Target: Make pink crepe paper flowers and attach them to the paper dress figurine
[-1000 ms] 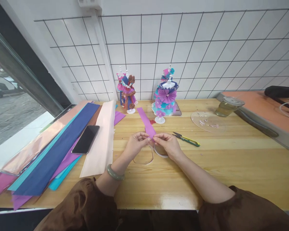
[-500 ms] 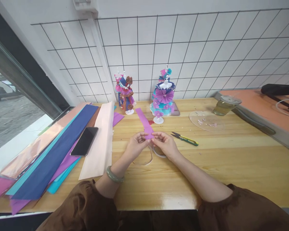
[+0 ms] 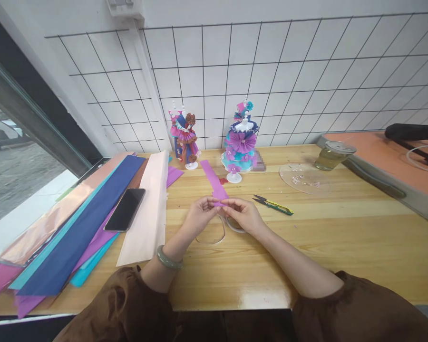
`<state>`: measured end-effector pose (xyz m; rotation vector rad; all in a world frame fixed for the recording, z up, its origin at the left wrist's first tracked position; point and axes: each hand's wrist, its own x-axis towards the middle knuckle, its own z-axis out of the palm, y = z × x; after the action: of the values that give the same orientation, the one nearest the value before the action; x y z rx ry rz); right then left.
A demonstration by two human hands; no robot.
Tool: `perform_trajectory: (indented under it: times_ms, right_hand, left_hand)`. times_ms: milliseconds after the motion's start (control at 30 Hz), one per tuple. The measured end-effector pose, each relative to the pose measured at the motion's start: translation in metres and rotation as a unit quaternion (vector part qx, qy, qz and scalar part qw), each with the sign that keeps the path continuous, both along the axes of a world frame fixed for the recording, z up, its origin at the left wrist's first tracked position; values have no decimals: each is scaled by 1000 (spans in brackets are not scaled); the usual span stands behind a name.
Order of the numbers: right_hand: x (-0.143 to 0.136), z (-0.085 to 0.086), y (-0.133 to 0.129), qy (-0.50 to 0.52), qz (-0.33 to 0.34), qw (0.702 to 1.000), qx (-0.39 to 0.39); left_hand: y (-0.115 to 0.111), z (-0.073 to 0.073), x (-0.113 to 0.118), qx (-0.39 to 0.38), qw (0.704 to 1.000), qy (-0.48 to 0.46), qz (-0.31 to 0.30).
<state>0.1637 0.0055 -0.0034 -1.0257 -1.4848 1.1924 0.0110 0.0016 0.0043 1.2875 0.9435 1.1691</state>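
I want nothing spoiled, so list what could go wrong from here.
The purple strip, pinched in the left hand and right hand, might crease or tear. The snips lie near the right hand, blade end closest, so a sideways move could prick it. The cup stands beside the plate of small pieces; a knock might spill it over them.

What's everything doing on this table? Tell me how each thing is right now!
Left hand, pinching
Right hand, pinching
Purple strip, near end held by both hands
Phone, lying flat, screen dark
Snips, lying down, not held
Cup, standing, yellowish liquid inside
Clear plate, small shiny bits on it
Dark blue sheet, lying flat
Bracelet, worn on the left wrist
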Motion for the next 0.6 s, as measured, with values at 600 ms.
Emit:
perform_trajectory:
  times_ms: [600]
  right_hand:
    - [7,2,2,-124,-25,975,183]
  left_hand:
    - [-1,-4,-3,81,990,113,15]
